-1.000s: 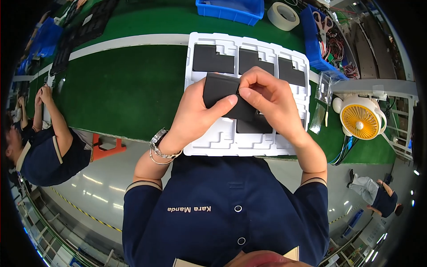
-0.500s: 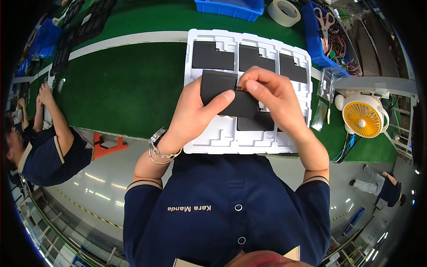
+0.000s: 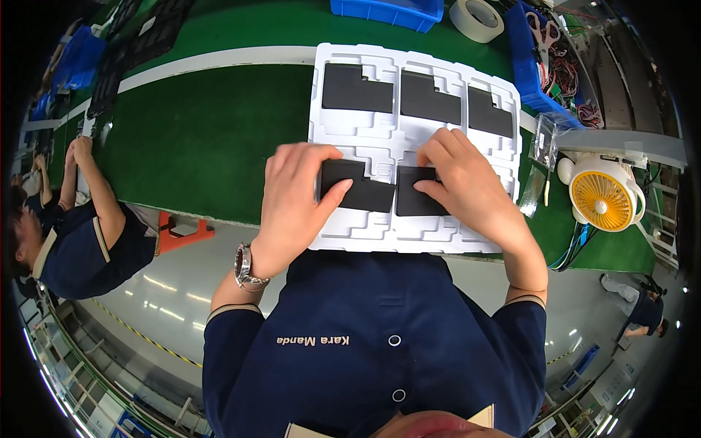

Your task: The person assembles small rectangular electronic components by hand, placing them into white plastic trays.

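Black notched piece (image 3: 369,196) lies in the left compartment of the near row of a white moulded tray (image 3: 353,139), on a green tabletop (image 3: 204,139). Three similar dark pieces (image 3: 354,91) fill out the far row, and another dark piece (image 3: 416,198) sits just to its right, partly covered by the right hand (image 3: 471,186). Beyond the tray are a blue bin (image 3: 387,13), a roll of pale tape (image 3: 471,28) and a blue box (image 3: 527,77) with scissors (image 3: 544,45) and tangled wires (image 3: 562,73); to the right lie clear bags (image 3: 544,139) beside a white-and-yellow fan (image 3: 602,204). Only the hands themselves stand in the way – the right one hides much of that side of the near row. The left hand (image 3: 296,190) (a metal watch (image 3: 244,266) on its wrist) reaches over the notched piece's left end, thumb on its face, forefinger by the far edge; the two stand apart, not pinched together, and most of the piece extends rightward, clear of them. The right thumb rests on the neighbouring piece, fingers bent beyond it – whether they grip its edge, I cannot tell.
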`<state>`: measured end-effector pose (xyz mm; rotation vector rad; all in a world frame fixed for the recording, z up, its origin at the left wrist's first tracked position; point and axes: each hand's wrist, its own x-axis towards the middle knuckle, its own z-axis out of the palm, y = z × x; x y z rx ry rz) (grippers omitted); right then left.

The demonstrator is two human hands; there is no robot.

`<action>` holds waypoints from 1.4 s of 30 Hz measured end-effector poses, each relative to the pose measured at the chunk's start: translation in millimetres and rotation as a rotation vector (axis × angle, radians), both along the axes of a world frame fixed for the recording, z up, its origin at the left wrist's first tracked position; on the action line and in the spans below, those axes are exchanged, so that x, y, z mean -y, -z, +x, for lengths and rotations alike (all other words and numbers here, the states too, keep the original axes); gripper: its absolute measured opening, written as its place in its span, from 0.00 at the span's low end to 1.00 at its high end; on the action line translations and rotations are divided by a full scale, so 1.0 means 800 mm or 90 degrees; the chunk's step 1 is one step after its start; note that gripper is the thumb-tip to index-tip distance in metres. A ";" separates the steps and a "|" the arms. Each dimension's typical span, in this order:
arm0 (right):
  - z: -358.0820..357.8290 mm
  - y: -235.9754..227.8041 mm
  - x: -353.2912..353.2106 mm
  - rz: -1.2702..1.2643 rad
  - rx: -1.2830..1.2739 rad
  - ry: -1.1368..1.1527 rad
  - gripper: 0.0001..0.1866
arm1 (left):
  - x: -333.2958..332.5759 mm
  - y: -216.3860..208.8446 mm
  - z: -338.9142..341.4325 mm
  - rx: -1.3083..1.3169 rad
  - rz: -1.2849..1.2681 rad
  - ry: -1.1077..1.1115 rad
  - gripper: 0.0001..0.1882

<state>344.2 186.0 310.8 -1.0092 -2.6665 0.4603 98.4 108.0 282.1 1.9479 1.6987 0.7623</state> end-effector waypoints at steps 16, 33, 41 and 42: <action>-0.032 -0.042 -0.018 -0.293 -0.384 0.066 0.09 | -0.035 -0.035 0.027 0.609 -0.220 0.016 0.14; -0.034 -0.016 -0.013 -0.602 -0.479 0.135 0.03 | -0.042 -0.027 0.040 0.513 -0.125 0.001 0.15; -0.032 -0.008 -0.017 -0.669 -0.511 0.132 0.04 | -0.040 -0.027 0.041 0.504 -0.096 -0.002 0.14; -0.033 -0.012 -0.019 -0.702 -0.516 0.143 0.05 | -0.040 -0.026 0.041 0.503 -0.097 -0.001 0.14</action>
